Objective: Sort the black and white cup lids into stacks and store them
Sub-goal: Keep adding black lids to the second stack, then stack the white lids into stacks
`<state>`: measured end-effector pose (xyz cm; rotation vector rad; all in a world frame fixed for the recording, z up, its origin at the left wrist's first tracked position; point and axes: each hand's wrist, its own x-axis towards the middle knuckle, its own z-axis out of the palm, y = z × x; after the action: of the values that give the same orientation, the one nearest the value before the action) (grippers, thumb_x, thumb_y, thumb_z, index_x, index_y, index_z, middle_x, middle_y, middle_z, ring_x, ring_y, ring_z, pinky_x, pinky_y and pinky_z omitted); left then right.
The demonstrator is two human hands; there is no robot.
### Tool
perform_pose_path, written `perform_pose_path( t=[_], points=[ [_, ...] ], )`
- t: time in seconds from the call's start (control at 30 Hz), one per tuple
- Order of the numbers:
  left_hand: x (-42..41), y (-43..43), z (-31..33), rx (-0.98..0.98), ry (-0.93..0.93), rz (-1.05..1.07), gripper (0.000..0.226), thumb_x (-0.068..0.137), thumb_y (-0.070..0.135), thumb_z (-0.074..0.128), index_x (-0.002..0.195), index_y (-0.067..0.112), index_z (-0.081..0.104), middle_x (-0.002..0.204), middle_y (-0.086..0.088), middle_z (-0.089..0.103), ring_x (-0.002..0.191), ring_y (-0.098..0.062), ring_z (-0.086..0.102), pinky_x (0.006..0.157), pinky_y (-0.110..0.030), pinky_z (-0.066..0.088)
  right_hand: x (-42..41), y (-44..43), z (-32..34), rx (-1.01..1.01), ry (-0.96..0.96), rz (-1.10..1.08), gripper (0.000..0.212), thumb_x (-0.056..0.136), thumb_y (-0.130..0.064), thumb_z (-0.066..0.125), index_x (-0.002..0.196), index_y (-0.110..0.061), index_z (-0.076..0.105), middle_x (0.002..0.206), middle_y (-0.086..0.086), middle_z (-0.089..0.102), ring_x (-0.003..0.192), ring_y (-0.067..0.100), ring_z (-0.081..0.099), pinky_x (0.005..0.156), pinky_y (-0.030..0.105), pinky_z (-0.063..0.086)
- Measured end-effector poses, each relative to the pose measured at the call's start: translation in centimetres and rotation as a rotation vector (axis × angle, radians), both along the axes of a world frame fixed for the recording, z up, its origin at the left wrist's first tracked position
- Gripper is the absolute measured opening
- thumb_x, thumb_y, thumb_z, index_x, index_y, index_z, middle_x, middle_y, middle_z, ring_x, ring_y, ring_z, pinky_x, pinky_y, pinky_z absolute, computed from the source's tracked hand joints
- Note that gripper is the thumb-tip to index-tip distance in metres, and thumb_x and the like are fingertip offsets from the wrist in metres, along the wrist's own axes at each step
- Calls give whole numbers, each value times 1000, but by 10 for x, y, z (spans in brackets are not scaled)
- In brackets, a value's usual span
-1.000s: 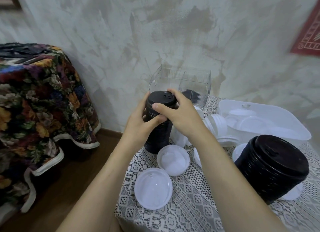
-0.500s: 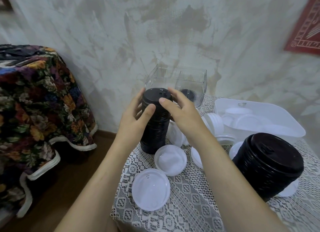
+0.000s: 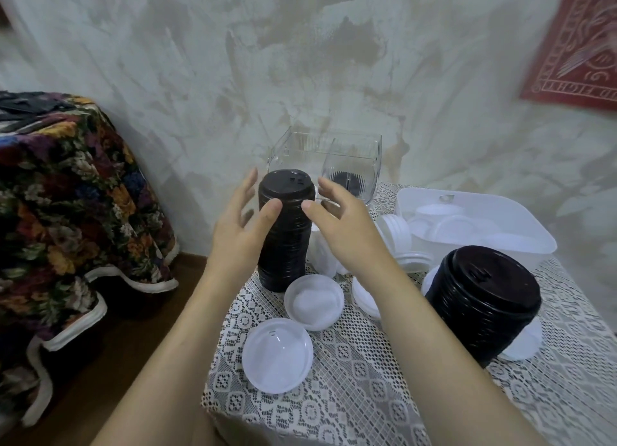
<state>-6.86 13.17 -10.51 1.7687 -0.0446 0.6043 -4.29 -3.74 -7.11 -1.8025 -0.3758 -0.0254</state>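
Two hands are hovering spread around the tall black lid stack (image 3: 283,238) in the head view, the only view given. This stack is standing upright just inside the left edge of the lace-covered tabletop (image 3: 350,379), towards the back. A clear container (image 3: 325,155) is sitting behind it at the back edge, against the wall.

Beyond the left edge, wooden floor (image 3: 127,329) is showing between the tabletop and a floral-covered piece of furniture (image 3: 66,185). Open lace is stretching along the front edge, between and around the forearms. A white lid (image 3: 314,300) is lying hollow side up just in front of the stack's base. Another white lid (image 3: 277,355) is lying just beside it, toward the near-left corner.

On the right side a second black stack (image 3: 484,302) is leaning tilted on more white lids. A white bin (image 3: 534,245) holding white lids is sitting at the back right, and a row of white lids (image 3: 395,235) is standing on edge between it and the right hand.

The left hand (image 3: 238,235) is flanking the tall stack's left side, fingers straight and fanned wide. Its thumb is crossing the stack's front, but I cannot tell whether it is pressing. The right hand (image 3: 347,235) is showing the same wide spread on the other side, thumb tip at the stack's edge. Neither hand is gripping anything.
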Motion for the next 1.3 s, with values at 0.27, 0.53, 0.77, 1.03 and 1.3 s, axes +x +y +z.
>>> perform_pose_path(
  t=[0.27,0.53,0.77,1.03,1.3],
  points=[
    [-56,-13,-15,807,-222,240,35,97,32,66,127,15,66,128,-1,65,116,-20,57,99,-32,42,-70,-44,-49,-348,-95,-11,61,104,-37,56,160,-31,31,162,-13,38,145,5,38,119,30,33],
    [-82,-37,-57,1053,-95,-94,34,98,40,61,125,21,71,132,2,65,126,-24,56,102,-47,51,-141,-96,-72,-865,-299,109,59,107,-42,44,161,-26,26,163,-13,30,146,12,37,113,36,43],
    [-81,-107,-67,1052,-157,-270,35,98,38,62,127,20,71,127,3,66,128,-19,53,104,-36,47,-177,-167,-71,-1078,-192,25,52,110,-43,37,161,-33,29,164,-17,29,147,8,36,113,31,39],
    [-83,-148,-64,815,72,-218,34,106,28,51,137,23,64,129,5,69,117,-17,62,92,-33,48,-165,-223,-75,-1060,-197,-181,41,108,-36,41,148,-32,47,125,-10,61,108,17,63,80,36,49],
    [-79,-169,-59,13,413,-481,72,81,90,43,137,46,60,134,23,66,127,-2,60,113,-45,46,-135,-209,-71,36,331,-199,51,94,-62,53,140,-40,56,130,-18,67,114,4,68,101,36,57]
  ],
)
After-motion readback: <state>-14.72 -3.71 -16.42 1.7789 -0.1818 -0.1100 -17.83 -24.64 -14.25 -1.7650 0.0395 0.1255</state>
